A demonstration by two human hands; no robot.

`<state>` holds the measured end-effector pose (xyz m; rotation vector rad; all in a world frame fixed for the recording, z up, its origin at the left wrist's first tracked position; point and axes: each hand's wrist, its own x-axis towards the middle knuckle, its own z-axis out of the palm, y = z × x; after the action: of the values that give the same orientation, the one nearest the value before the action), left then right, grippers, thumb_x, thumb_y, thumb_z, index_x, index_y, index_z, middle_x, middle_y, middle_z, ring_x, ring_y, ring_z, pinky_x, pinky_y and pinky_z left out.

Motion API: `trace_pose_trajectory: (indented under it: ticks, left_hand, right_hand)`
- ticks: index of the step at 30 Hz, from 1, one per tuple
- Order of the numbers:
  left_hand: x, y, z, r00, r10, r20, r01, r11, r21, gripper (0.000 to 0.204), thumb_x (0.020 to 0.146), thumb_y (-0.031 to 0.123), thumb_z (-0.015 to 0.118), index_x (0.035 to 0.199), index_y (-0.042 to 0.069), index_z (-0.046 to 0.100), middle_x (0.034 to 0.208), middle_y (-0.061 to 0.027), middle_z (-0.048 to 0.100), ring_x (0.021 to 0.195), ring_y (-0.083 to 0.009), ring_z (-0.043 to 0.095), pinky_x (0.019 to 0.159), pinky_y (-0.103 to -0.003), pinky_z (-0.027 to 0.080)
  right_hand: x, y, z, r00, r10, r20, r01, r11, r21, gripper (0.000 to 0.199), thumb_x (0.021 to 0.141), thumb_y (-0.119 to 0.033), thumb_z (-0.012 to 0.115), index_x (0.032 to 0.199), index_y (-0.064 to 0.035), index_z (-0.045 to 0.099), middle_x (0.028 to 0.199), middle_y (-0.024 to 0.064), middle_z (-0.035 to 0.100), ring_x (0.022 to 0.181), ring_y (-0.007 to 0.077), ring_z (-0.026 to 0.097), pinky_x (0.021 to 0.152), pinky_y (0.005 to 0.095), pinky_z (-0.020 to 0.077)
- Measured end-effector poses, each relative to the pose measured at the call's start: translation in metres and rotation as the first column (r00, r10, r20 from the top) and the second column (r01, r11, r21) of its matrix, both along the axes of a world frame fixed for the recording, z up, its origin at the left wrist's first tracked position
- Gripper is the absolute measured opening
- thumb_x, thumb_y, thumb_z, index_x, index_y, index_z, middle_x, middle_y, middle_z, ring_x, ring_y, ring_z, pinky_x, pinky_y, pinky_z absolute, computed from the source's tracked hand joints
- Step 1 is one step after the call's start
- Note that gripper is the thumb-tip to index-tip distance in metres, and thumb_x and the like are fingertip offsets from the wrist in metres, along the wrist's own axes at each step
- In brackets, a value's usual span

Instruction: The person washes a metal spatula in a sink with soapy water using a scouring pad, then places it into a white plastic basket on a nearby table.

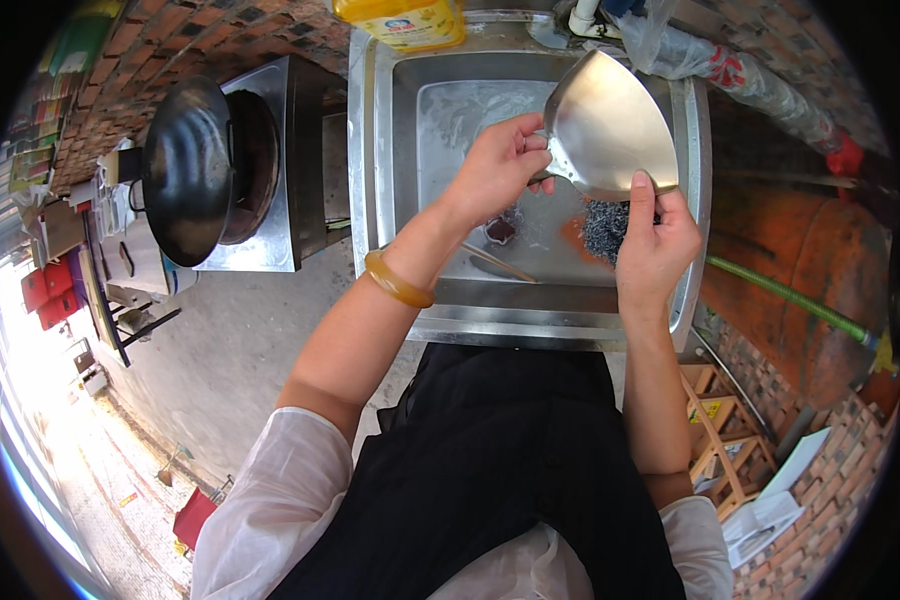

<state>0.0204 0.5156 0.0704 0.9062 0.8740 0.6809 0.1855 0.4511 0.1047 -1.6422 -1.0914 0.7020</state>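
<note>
Over the sink [370, 120] I hold a wok spatula [610, 125] with a broad, shiny metal blade. My left hand [505, 165] grips it at the neck, where the blade narrows. At the blade's lower right edge, my right hand [660, 235] pinches it, thumb on top and the other fingers partly hidden. A dark grey scouring pad [605, 230] shows just below the blade, beside my right hand; I cannot tell whether they touch. An orange patch lies next to the pad. Lower in the basin, a thin wooden stick [505, 264] lies slantwise near the drain [500, 230].
A yellow jug [410, 22] stands at the sink's far edge, with white pipework [585, 18] to its right. Left of the sink, a black wok [190, 170] tilts on a metal stove [288, 150]. A green hose [790, 298] and a wooden rack [725, 430] are at right.
</note>
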Motion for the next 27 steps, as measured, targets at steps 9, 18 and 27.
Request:
trace_pose_trajectory:
  ticks: [9, 18, 27]
  left_hand:
    - [0.009, 0.001, 0.006, 0.997, 0.075, -0.001, -0.075, 0.997, -0.017, 0.034, 0.089, -0.002, 0.045, 0.123, -0.003, 0.049, 0.092, -0.0055, 0.064, 0.068, -0.0093, 0.057, 0.063, -0.022, 0.046]
    - [0.017, 0.002, -0.007, 0.958, 0.121, -0.258, -0.095, 0.989, 0.112, 0.031, 0.091, 0.002, 0.046, 0.121, -0.003, 0.052, 0.076, 0.0011, 0.056, 0.061, -0.0056, 0.05, 0.056, -0.02, 0.044]
    - [0.019, 0.001, -0.01, 0.94, 0.134, -0.313, -0.052, 0.965, 0.257, 0.031, 0.087, 0.0, 0.044, 0.116, -0.003, 0.053, 0.068, 0.0025, 0.049, 0.055, -0.0051, 0.047, 0.051, -0.02, 0.039]
  right_hand:
    - [0.005, 0.002, -0.006, 0.996, -0.007, 0.091, 0.005, 1.0, 0.025, 0.021, 0.092, -0.014, 0.059, 0.086, 0.0066, 0.062, 0.07, 0.0025, 0.063, 0.065, 0.004, 0.051, 0.058, 0.0222, 0.0434]
    - [0.003, 0.001, -0.01, 0.988, 0.005, 0.153, -0.019, 0.996, 0.086, 0.022, 0.092, -0.014, 0.059, 0.087, 0.0067, 0.062, 0.07, 0.0031, 0.063, 0.065, 0.0044, 0.051, 0.059, 0.0227, 0.0436]
    - [0.006, -0.001, -0.009, 0.991, 0.023, 0.13, -0.028, 0.999, 0.031, 0.023, 0.092, -0.016, 0.059, 0.086, 0.0062, 0.062, 0.069, 0.0041, 0.063, 0.063, 0.0052, 0.051, 0.057, 0.0234, 0.0443]
